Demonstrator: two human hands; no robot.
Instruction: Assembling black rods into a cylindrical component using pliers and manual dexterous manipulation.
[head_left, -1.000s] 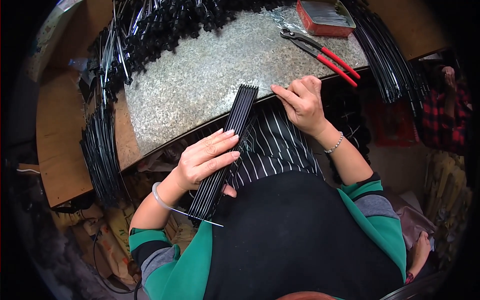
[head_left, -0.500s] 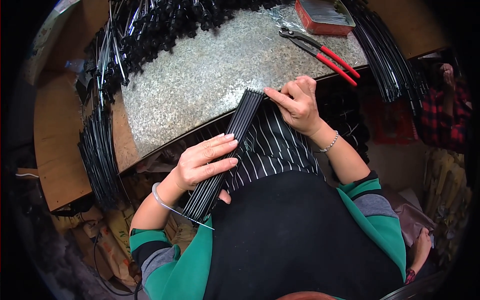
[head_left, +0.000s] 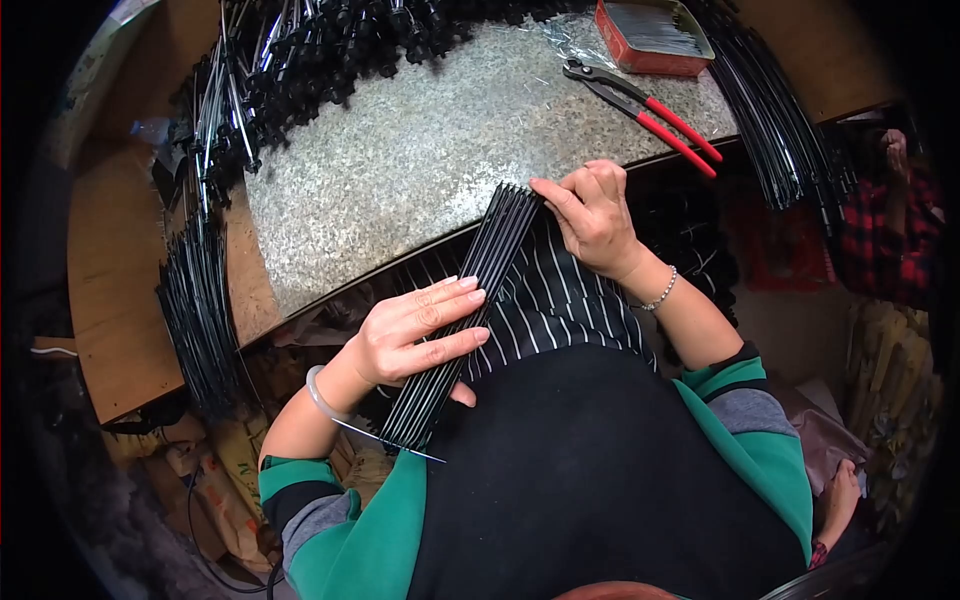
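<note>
My left hand (head_left: 420, 328) is wrapped around a slanting bundle of thin black rods (head_left: 500, 232), fingers across the top and thumb showing beneath. The upper ends of the rods meet the front edge of the speckled table (head_left: 370, 160). Beside those ends is my right hand (head_left: 597, 215), its fingers curled and index fingertip touching the outermost rod ends; whatever its pinch may hold is too small to make out. A thin wire (head_left: 430, 457) pokes out past the bundle's lower end, near the bangle on my left wrist.
Red-handled pliers (head_left: 680, 140) overhang the table edge on the right. Behind them stands a red box (head_left: 655, 62) of thin metal pins. Black rods hang at the far right (head_left: 775, 120) and left (head_left: 195, 310). Black-ended metal rods (head_left: 330, 60) pile up at the back. Another person's hand (head_left: 842, 492) shows lower right.
The bundle and my left hand have shifted slightly to the right. The rods look a little more spread and rolled. My right hand stays at their upper ends.
</note>
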